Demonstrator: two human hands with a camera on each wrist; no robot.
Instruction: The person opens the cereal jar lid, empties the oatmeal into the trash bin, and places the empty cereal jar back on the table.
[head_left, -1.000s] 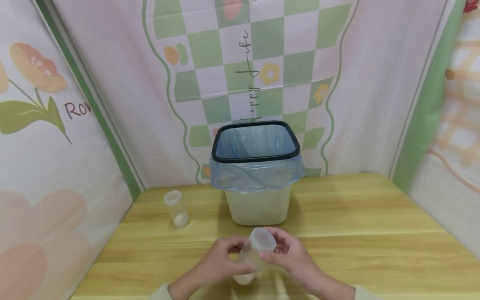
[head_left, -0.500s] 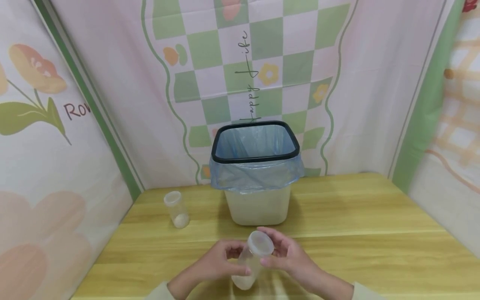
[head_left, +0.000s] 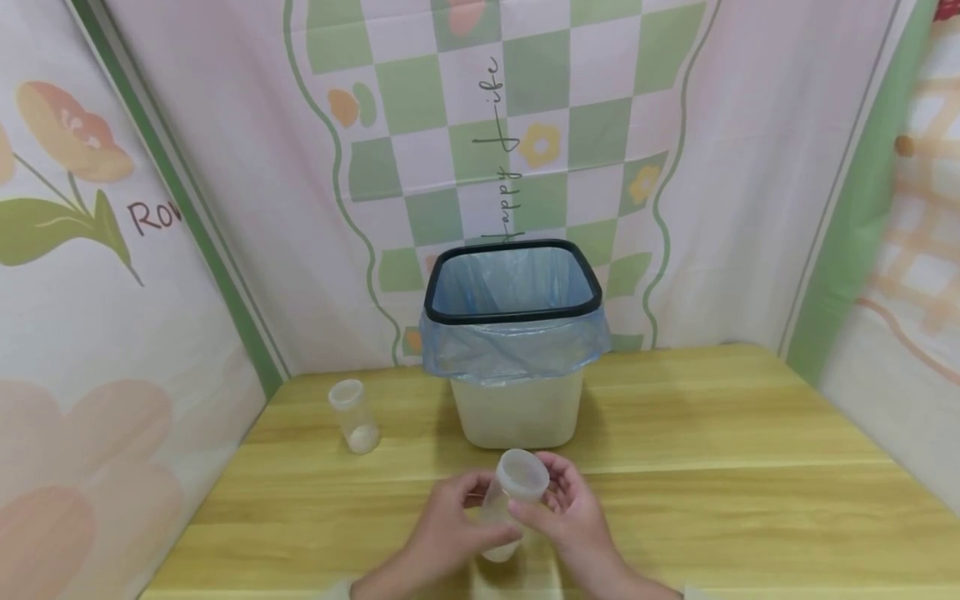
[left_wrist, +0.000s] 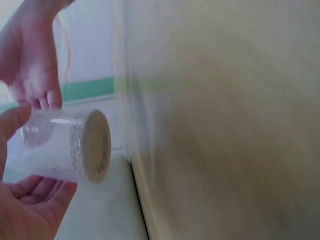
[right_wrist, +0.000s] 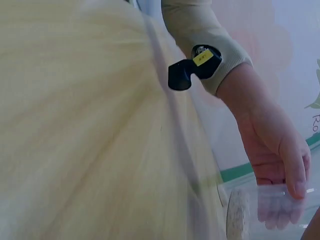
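Observation:
In the head view, a clear plastic jar with a whitish lid is held tilted near the front of the table. My left hand grips its body from the left, thumb across the near side. On the other side, my right hand holds it just below and around the lid, thumb at the near edge. A pale layer lies at the jar's bottom, which the left wrist view shows raised off the tabletop. The right wrist view catches part of the same jar beside the left hand.
A second lidded clear jar with white contents stands at the left on the wooden table. Behind my hands is a pale bin with a black rim and blue liner bag. Patterned curtains enclose the back and sides.
Both hands have lifted the jar slightly away from me, and it leans a little differently. The right thumb has shifted left across the jar just under the lid. The other jar and bin stay put.

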